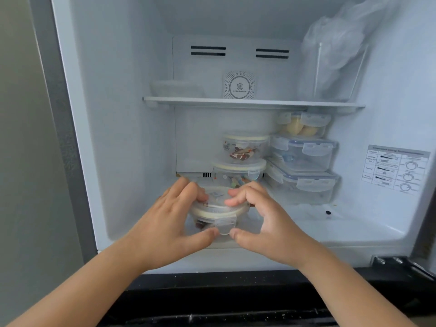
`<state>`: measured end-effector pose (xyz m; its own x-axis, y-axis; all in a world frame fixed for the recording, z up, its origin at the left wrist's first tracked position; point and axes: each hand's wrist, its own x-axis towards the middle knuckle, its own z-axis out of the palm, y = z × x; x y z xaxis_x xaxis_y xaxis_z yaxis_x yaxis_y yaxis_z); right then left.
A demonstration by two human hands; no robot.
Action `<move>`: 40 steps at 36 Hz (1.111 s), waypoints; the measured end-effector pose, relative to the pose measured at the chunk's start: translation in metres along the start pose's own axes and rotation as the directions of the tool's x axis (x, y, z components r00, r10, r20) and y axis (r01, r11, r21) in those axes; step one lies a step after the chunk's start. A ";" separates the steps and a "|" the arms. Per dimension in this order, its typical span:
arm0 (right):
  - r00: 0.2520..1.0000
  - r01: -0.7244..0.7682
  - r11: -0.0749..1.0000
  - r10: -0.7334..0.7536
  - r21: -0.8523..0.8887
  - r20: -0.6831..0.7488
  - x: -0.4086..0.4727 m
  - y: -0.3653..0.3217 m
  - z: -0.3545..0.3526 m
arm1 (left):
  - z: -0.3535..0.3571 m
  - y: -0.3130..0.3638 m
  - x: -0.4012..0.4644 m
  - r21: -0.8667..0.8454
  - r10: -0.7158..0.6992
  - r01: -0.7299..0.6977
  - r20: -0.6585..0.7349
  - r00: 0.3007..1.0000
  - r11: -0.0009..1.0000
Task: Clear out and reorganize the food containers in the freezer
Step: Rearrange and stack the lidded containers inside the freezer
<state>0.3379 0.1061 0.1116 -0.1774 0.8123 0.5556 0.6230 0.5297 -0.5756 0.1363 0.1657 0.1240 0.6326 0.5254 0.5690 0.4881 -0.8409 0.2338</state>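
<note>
A round clear container (218, 214) with a cream-rimmed snap lid sits at the front of the freezer floor (295, 223). My left hand (174, 218) grips its left side, fingers over the lid and thumb under the front clip. My right hand (259, 213) grips its right side the same way. Behind it stand two more round containers, one (238, 172) low and one (245, 147) stacked on top. To their right is a stack of three rectangular containers: bottom (304, 185), middle (304, 153), top (304, 125) with pale lumps inside.
A glass shelf (252, 102) divides the freezer. On it lie a flat frosted container (177, 88) at the left and a tall clear box with a crumpled plastic bag (335, 57) at the right. A settings sticker (396, 168) is on the right wall.
</note>
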 end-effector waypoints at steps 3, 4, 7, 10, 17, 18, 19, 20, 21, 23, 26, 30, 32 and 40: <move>1.000 0.008 1.000 -0.008 0.015 0.009 -0.003 0.000 0.002 | -0.001 -0.002 -0.003 -0.019 0.013 -0.013 -0.005 1.000 1.000; 1.000 0.007 1.000 -0.007 0.020 0.009 -0.004 0.000 0.002 | -0.002 -0.002 -0.004 -0.024 0.019 -0.019 -0.007 1.000 1.000; 1.000 0.004 1.000 -0.004 0.022 0.010 -0.005 0.000 0.002 | -0.003 -0.005 -0.004 -0.069 0.017 -0.018 -0.007 1.000 0.997; 1.000 0.003 1.000 -0.003 0.016 0.005 -0.007 -0.001 0.002 | -0.005 -0.009 -0.003 -0.168 -0.026 0.025 0.000 1.000 0.985; 0.999 -0.031 0.999 0.031 -0.018 -0.022 -0.004 0.002 0.000 | -0.002 -0.014 0.000 -0.328 -0.164 0.194 0.117 0.979 0.925; 0.999 -0.047 0.999 0.046 -0.022 -0.024 -0.003 0.003 -0.001 | -0.002 -0.014 0.001 -0.359 -0.177 0.218 0.144 0.974 0.907; 0.998 -0.066 0.998 0.065 -0.025 -0.022 -0.001 0.004 -0.002 | -0.001 -0.013 0.002 -0.389 -0.187 0.236 0.160 0.969 0.890; 0.996 -0.084 0.996 0.084 -0.024 -0.018 -0.001 0.005 -0.003 | -0.001 -0.012 0.002 -0.409 -0.194 0.247 0.167 0.967 0.878; 0.995 -0.097 0.995 0.097 -0.021 -0.013 0.001 0.006 -0.004 | 0.000 -0.011 0.003 -0.413 -0.202 0.254 0.165 0.965 0.875; 0.993 -0.115 0.993 0.115 -0.015 -0.007 0.004 0.006 -0.007 | 0.002 -0.010 0.006 -0.398 -0.220 0.262 0.149 0.964 0.879; 0.991 -0.132 0.991 0.132 0.005 -0.013 0.008 0.008 -0.009 | 0.007 -0.007 0.012 -0.424 -0.243 0.267 0.112 0.964 0.865; 0.993 -0.085 0.996 0.086 0.011 -0.085 0.013 0.012 -0.011 | 0.008 -0.004 0.023 -0.401 -0.249 0.229 0.004 0.969 0.887; 0.988 -0.045 0.999 0.049 0.029 -0.150 0.020 0.010 -0.016 | 0.003 0.000 0.032 -0.406 -0.236 0.190 -0.065 0.970 0.894; 0.889 0.011 0.963 0.114 0.269 -0.444 0.063 0.000 -0.045 | -0.009 0.015 0.095 -0.662 -0.339 0.093 -0.254 0.906 0.744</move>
<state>0.3614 0.1467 0.1739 0.2512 0.6739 0.6948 0.3932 0.5849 -0.7094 0.1984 0.2015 0.1891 0.2548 0.7278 0.6367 0.0240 -0.6630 0.7482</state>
